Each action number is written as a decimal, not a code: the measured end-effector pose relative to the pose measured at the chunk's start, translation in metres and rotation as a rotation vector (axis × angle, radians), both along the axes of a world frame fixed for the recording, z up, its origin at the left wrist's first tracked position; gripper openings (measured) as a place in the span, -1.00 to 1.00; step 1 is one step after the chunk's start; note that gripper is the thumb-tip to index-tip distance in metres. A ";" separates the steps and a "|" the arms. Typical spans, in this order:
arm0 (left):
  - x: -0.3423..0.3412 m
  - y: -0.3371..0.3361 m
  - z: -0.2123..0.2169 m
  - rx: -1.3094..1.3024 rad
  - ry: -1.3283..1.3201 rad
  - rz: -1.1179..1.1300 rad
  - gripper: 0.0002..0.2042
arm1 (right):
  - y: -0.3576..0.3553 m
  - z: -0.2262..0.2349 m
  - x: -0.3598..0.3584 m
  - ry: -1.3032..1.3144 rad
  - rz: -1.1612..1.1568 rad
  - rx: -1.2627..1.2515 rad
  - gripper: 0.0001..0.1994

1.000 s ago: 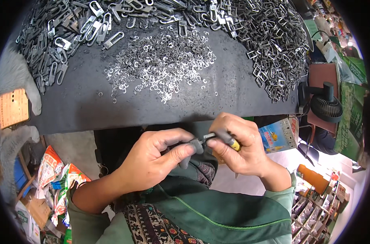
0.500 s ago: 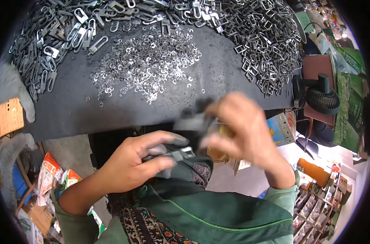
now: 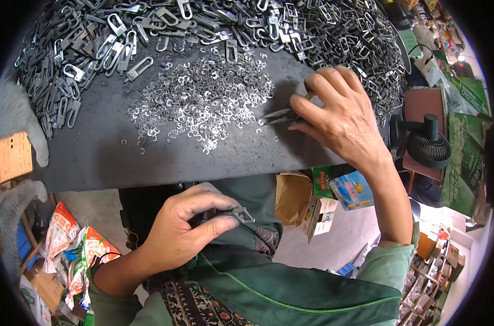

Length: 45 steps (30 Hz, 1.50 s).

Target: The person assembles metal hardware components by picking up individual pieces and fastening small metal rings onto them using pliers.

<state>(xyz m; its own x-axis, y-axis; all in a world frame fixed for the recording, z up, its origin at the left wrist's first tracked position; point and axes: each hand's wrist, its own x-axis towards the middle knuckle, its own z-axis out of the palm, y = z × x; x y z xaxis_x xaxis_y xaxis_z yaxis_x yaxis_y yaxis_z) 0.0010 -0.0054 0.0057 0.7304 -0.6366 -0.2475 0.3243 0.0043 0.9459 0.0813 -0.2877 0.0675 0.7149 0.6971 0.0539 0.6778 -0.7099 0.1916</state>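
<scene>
My left hand, below the table's front edge, is closed around a small dark metal clasp part. The part's slotted, frame-like end sticks out past thumb and forefinger; the rest is hidden in the palm. Over the table, my right hand grips pointed pliers with slender dark jaws, slightly parted. Their handles are mostly covered by the fingers. The plier tips are at the right edge of a heap of tiny C-shaped metal clips, close to a few loose ones.
Long slotted metal links are heaped at the back left, rectangular wire-frame pieces at the back right. A small black fan stands right of the dark table. At left, a tan phone rests against a grey furry shape.
My right hand has swung up and away from the left one, carrying the pliers to the clip heap. My left hand keeps the metal clasp part in nearly the same place.
</scene>
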 end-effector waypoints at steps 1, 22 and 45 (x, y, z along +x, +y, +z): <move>0.001 0.000 0.003 0.014 0.005 0.014 -0.84 | 0.001 0.001 0.001 0.014 0.003 -0.014 -0.69; 0.016 -0.005 0.002 -0.211 0.440 0.112 -0.85 | 0.031 0.012 -0.044 0.324 0.045 0.336 -0.65; -0.002 -0.007 0.022 -0.016 0.339 0.127 -0.92 | 0.023 0.012 -0.094 0.343 -0.109 0.428 -0.64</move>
